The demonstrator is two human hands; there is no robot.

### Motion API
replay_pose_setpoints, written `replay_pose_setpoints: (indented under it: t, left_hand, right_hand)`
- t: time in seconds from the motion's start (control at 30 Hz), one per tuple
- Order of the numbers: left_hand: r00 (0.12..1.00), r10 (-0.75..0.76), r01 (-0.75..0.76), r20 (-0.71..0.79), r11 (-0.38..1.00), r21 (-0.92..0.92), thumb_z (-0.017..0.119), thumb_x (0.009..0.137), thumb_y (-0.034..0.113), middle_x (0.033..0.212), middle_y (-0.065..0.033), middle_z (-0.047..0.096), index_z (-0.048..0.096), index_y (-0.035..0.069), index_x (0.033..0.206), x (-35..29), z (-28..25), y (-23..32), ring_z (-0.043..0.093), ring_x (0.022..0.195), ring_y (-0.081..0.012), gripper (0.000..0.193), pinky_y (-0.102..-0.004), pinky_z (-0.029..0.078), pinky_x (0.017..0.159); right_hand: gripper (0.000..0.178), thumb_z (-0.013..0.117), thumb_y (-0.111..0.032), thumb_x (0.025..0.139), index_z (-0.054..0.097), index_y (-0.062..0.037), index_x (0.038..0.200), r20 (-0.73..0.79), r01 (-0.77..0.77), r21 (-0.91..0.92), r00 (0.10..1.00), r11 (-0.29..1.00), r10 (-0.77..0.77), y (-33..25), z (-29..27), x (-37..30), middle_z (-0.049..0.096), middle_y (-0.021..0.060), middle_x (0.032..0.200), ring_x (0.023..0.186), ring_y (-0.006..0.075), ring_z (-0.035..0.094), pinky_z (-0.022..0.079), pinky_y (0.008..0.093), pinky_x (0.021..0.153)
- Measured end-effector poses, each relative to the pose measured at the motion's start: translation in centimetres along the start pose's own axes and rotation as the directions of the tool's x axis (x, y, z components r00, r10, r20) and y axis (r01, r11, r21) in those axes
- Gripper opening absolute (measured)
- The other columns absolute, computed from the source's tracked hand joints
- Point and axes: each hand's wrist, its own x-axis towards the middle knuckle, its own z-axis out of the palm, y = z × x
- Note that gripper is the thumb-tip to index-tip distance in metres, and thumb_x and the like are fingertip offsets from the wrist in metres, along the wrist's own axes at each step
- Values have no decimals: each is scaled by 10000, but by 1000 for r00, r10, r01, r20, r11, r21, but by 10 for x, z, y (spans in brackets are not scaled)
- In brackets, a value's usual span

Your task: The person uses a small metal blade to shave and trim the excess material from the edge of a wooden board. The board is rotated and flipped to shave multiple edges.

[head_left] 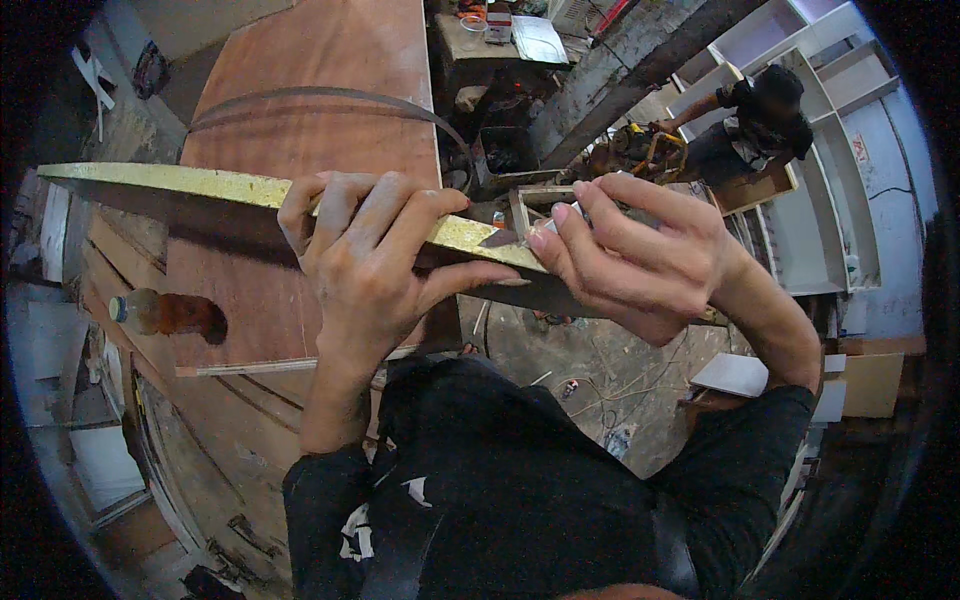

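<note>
A long board (190, 185), its narrow edge yellow and its broad face dark, runs across the middle of the view from far left towards the right. My left hand (370, 240) straddles that edge, fingers over the far side and thumb on the near side. In my right hand (650, 250) a knife blade (503, 239) is pinched, its grey pointed tip lying at the yellow edge just right of my left fingers. Most of the knife is hidden by my fingers, so its handle cannot be made out.
Under the board stands a reddish plywood-topped table (310, 55), with a thin dark curved strip (330, 92) across it. A bottle of amber liquid (165, 313) lies at the left. Beyond a grey post (600, 85), a co-worker (765, 120) bends beside white shelving (835, 180). Cords cross the floor.
</note>
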Motion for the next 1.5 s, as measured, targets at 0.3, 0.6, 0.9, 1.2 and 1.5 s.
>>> replay_pose_setpoints:
  t: [0.3, 0.6, 0.9, 1.2, 1.5]
  left_hand:
    - [1000, 17, -16, 19, 1000, -15, 718, 663, 650, 822, 39, 588, 711, 182, 892, 0, -5, -2, 530, 827, -176, 521, -385, 327, 910]
    - [999, 26, -27, -36, 999, -20, 656, 621, 713, 788, 0, 576, 747, 167, 932, 2, 7, -6, 528, 821, -247, 635, -411, 375, 839]
    - [999, -27, 28, 32, 1000, -10, 744, 589, 635, 865, 35, 617, 734, 187, 907, 0, -5, 1, 539, 851, -213, 549, -388, 361, 870]
    - [998, -52, 51, 21, 998, 31, 727, 525, 751, 804, 8, 579, 713, 170, 849, 0, -8, 9, 538, 837, -244, 666, -419, 378, 877]
    - [996, -92, 92, 11, 994, 62, 781, 446, 752, 761, -12, 553, 670, 137, 784, 4, -13, 19, 541, 814, -258, 711, -424, 385, 886]
  right_hand:
    - [325, 642, -210, 761, 707, 77, 901, -54, 202, 40, 978, 978, -200, 43, 5, 13, 636, 133, 856, 763, 238, 663, 570, 341, 668]
    - [226, 667, -142, 757, 724, 50, 861, -102, 44, 120, 994, 992, -32, 23, 5, -2, 676, 141, 849, 781, 260, 695, 600, 348, 709]
    - [268, 653, -170, 716, 721, 40, 868, -152, 78, 157, 987, 984, -54, 18, 14, -8, 682, 150, 903, 839, 268, 697, 603, 360, 718]
    - [229, 634, -161, 767, 719, 31, 861, -185, 116, 120, 978, 986, -93, 15, 20, -7, 680, 132, 891, 846, 266, 697, 600, 362, 749]
    - [248, 609, -162, 781, 711, 52, 852, -201, 223, 64, 958, 973, -206, 19, 21, -4, 675, 126, 855, 823, 262, 696, 597, 362, 757]
